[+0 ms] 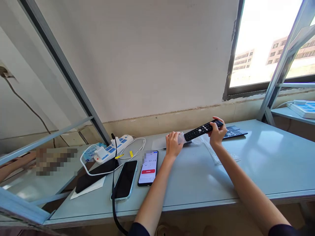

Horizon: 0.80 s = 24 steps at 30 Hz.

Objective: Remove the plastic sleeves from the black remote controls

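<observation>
A black remote control [200, 130] is held above the table, tilted with its button side toward me. My right hand [217, 131] is closed around its upper right end, thumb on the face. At the lower left end, my left hand [173, 144] is closed on a translucent plastic sleeve [181, 138] that covers the tip of the remote. Part of a dark object and a whitish sheet lie behind my left hand, mostly hidden. Crumpled clear plastic bags [216, 157] lie under and beside my right wrist. Just right of that hand, more black remotes [233, 131] rest on the table.
Left of my arm lie a lit phone [148, 170], a second phone [125, 179] with a dark screen, a black pouch [90, 178], and a white power strip [115, 149] with cables. A black cable [113, 183] crosses the table's front edge. Metal frame posts [71, 72] flank the table.
</observation>
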Each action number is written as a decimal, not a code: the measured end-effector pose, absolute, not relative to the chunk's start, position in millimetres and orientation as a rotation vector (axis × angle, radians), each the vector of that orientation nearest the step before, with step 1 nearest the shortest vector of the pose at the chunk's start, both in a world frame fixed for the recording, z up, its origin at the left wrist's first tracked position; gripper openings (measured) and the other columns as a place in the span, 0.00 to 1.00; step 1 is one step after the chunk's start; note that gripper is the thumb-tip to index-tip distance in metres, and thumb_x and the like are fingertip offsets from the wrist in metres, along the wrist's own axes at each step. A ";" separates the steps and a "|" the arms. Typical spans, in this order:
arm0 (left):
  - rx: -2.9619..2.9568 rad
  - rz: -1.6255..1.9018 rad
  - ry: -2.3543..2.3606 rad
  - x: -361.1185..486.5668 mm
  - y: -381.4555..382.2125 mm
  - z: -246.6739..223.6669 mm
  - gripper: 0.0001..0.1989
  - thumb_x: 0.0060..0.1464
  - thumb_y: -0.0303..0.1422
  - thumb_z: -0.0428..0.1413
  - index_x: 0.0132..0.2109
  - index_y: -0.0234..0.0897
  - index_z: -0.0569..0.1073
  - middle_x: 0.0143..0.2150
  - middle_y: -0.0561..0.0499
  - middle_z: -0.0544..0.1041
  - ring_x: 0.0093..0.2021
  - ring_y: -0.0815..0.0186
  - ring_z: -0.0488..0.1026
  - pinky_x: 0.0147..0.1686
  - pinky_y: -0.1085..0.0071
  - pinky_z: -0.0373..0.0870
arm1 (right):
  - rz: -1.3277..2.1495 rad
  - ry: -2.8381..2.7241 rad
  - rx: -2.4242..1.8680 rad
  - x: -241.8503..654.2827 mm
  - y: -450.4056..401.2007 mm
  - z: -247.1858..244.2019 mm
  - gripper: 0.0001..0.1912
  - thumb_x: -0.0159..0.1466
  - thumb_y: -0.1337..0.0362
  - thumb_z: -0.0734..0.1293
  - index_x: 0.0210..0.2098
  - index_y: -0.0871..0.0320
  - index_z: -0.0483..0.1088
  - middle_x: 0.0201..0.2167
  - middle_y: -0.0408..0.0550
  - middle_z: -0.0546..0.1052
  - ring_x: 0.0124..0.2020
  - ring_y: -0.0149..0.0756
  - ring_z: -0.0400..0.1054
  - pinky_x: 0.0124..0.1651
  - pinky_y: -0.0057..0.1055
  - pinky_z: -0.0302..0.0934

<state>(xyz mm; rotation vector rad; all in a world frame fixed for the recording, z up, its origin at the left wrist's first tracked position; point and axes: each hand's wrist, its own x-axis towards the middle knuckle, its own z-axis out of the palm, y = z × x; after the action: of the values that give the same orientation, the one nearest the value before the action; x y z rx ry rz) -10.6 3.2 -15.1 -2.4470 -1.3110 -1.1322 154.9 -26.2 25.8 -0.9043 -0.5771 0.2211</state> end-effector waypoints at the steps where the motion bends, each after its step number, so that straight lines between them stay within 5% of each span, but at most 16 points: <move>1: -2.469 -1.116 -1.305 -9.5 1.8 -14.9 0.12 0.52 0.29 0.59 0.44 0.40 0.70 0.42 0.49 0.75 0.45 0.61 0.71 0.46 0.64 0.65 | 0.219 -0.591 -0.917 154.6 -26.9 25.8 0.20 0.41 0.55 0.63 0.33 0.57 0.66 0.14 0.35 0.58 0.10 0.28 0.50 0.10 0.26 0.43; 7: -2.571 -0.964 -1.442 -5.5 -1.0 -16.6 0.02 0.56 0.33 0.57 0.37 0.40 0.73 0.38 0.50 0.75 0.42 0.62 0.71 0.45 0.64 0.62 | 0.062 -0.662 -0.958 158.5 -29.7 22.7 0.18 0.47 0.55 0.63 0.35 0.57 0.63 0.16 0.35 0.60 0.11 0.27 0.53 0.12 0.25 0.48; 13: -2.590 -0.946 -1.473 -10.8 2.8 -15.3 0.11 0.59 0.24 0.51 0.35 0.42 0.75 0.37 0.53 0.75 0.40 0.66 0.71 0.44 0.66 0.60 | 0.118 -0.845 -0.880 151.3 -21.7 13.3 0.24 0.51 0.51 0.68 0.40 0.54 0.56 0.23 0.38 0.68 0.14 0.31 0.62 0.15 0.26 0.56; 18: -2.583 -0.977 -1.438 -7.8 1.7 -15.3 0.11 0.58 0.23 0.53 0.32 0.41 0.75 0.37 0.53 0.75 0.39 0.67 0.71 0.45 0.66 0.59 | -0.096 -1.420 -0.847 138.5 -17.8 -1.7 0.04 0.57 0.65 0.60 0.33 0.55 0.62 0.40 0.49 0.75 0.39 0.37 0.72 0.35 0.30 0.67; 24: -2.553 -1.020 -1.424 -6.5 6.9 -19.5 0.12 0.53 0.18 0.54 0.28 0.39 0.72 0.35 0.54 0.74 0.37 0.68 0.70 0.44 0.67 0.58 | -0.340 -1.773 -0.875 137.6 -18.8 -11.6 0.14 0.52 0.77 0.53 0.27 0.55 0.65 0.50 0.47 0.73 0.46 0.34 0.70 0.40 0.27 0.65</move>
<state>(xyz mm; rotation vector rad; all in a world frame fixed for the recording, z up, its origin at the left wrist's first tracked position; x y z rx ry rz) -6.5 6.9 -19.5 -2.5530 -1.4238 -1.0203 137.6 -18.8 -11.6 -0.8749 -1.7731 -0.3401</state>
